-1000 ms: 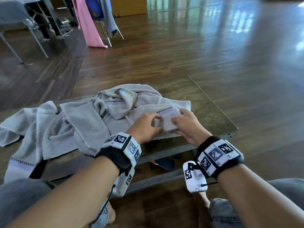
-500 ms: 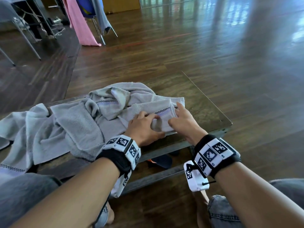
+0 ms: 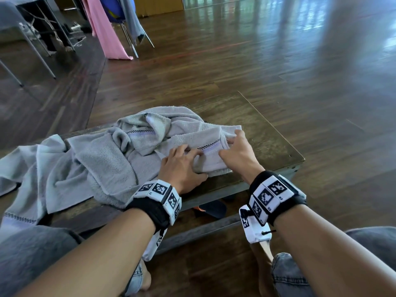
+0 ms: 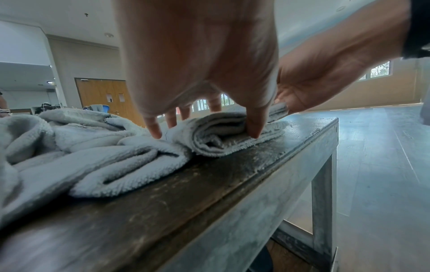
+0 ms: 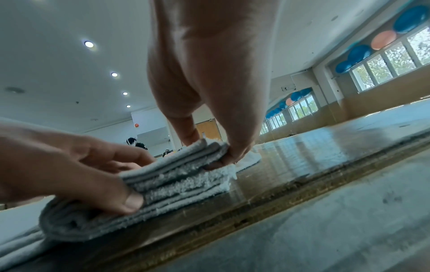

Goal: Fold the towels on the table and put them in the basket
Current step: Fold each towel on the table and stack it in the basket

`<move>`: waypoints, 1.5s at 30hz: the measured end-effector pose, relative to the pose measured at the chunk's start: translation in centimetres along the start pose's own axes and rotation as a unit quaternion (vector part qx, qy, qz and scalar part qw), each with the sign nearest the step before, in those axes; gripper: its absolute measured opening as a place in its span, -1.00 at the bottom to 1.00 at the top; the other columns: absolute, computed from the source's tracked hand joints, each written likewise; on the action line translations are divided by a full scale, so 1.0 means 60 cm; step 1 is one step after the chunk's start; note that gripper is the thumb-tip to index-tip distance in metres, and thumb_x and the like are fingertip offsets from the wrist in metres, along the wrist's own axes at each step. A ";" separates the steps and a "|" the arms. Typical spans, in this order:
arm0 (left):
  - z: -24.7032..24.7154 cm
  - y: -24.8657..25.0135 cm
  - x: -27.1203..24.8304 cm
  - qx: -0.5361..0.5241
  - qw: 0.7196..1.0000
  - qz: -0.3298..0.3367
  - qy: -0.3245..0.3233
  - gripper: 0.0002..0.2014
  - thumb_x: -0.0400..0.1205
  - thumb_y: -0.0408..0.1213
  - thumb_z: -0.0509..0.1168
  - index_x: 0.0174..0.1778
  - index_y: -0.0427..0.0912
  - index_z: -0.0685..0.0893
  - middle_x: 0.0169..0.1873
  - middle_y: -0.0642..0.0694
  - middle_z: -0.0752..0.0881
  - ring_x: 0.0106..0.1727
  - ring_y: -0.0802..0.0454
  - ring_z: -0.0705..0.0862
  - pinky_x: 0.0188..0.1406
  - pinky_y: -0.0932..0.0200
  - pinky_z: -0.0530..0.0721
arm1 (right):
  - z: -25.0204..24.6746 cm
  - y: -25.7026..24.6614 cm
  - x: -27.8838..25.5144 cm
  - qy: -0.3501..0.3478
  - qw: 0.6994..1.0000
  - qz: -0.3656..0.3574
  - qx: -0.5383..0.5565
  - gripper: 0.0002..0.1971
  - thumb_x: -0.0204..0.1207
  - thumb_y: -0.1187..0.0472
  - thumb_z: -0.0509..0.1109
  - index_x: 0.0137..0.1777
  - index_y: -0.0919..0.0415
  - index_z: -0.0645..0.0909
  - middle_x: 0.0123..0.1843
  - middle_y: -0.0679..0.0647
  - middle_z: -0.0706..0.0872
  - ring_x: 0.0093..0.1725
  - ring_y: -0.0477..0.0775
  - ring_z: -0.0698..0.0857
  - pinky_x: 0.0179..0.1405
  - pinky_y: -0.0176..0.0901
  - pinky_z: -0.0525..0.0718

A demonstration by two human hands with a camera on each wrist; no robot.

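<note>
A small grey folded towel [image 3: 211,160] lies near the right front of the wooden table [image 3: 267,144]. My left hand [image 3: 189,162] holds its left end, fingers on top and thumb against the near edge [image 4: 254,128]. My right hand [image 3: 228,147] pinches the upper layers at its far right corner, seen close in the right wrist view [image 5: 207,150]. The layers of the folded towel [image 5: 177,184] are stacked and lie flat on the table. A crumpled pile of grey towels [image 3: 102,161] covers the table's left half. No basket is in view.
The table's front edge [image 4: 267,176] and metal leg [image 4: 323,184] are close to my wrists. A dark shoe [image 3: 211,209] lies under the table. Chairs draped with pink cloth [image 3: 107,33] stand far back left on the wooden floor. My knees [image 3: 32,254] are below.
Both hands have stayed on the folded towel. The right hand's fingers have slid outward to its far right corner, and the left hand's fingers have spread over its top.
</note>
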State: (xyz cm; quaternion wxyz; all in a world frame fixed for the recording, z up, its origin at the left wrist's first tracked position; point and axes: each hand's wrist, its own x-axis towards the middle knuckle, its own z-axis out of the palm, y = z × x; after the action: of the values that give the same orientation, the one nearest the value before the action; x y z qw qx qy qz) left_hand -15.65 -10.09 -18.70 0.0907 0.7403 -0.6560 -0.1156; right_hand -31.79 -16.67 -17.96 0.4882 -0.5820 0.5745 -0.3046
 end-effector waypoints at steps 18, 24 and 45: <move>-0.003 -0.009 -0.010 0.010 0.999 -0.002 0.037 -0.56 0.45 0.25 0.35 0.10 0.08 0.49 0.30 0.01 0.47 0.40 -0.11 0.42 0.32 -0.17 0.50 | 0.028 0.007 0.006 0.047 0.997 -0.034 -0.051 -0.41 0.49 0.40 0.40 0.52 0.17 0.37 0.46 0.18 0.46 0.30 0.10 0.53 0.20 -0.06 0.60; -0.013 -0.009 0.005 0.059 0.998 -0.010 -0.020 -0.33 0.36 0.55 0.07 0.09 0.07 0.49 0.28 -0.02 0.43 0.41 -0.11 0.35 0.40 -0.23 0.38 | 0.031 0.010 -0.001 0.078 0.977 -0.065 -0.187 -0.52 0.46 0.30 0.39 0.37 0.15 0.39 0.41 0.17 0.40 0.38 0.20 0.36 0.36 0.02 0.44; 0.032 0.025 0.025 -0.093 0.982 0.150 0.067 -0.63 0.54 0.24 0.35 0.11 0.09 0.65 0.23 0.07 0.56 0.34 0.05 0.47 0.45 0.07 0.34 | -0.036 0.041 0.013 0.032 0.990 -0.070 -0.119 -0.88 0.53 0.24 0.56 -0.02 0.01 0.74 -0.33 0.04 0.79 -0.34 -0.06 0.76 -0.29 -0.22 0.70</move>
State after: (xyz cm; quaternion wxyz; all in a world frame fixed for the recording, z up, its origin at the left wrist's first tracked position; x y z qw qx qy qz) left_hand -17.48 -11.75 -20.17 0.2193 0.6276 -0.7386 -0.1113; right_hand -34.55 -17.57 -19.62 0.3745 -0.6647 0.5799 -0.2857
